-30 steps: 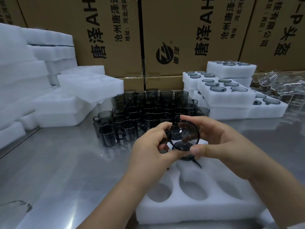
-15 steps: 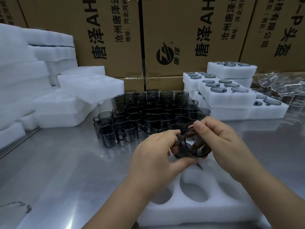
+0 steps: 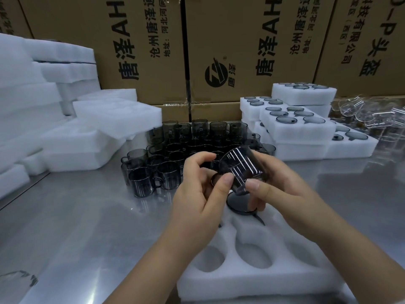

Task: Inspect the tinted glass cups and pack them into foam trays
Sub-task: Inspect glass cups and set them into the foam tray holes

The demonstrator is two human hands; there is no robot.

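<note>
Printed cardboard boxes [image 3: 140, 51] behind the steel table [image 3: 76, 227] — clear glassware [image 3: 372, 113] far right

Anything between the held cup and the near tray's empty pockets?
Nothing visible: left hand and right hand hold the cup above the foam tray; a packed cup fills one far pocket, near pockets lie open.

Held cup [image 3: 241, 170]: dark glass, tipped sideways, middle of frame.
Foam tray [image 3: 252, 279]: white, bottom middle.
Loose cups [image 3: 175, 154]: upright, bunched behind.
</note>
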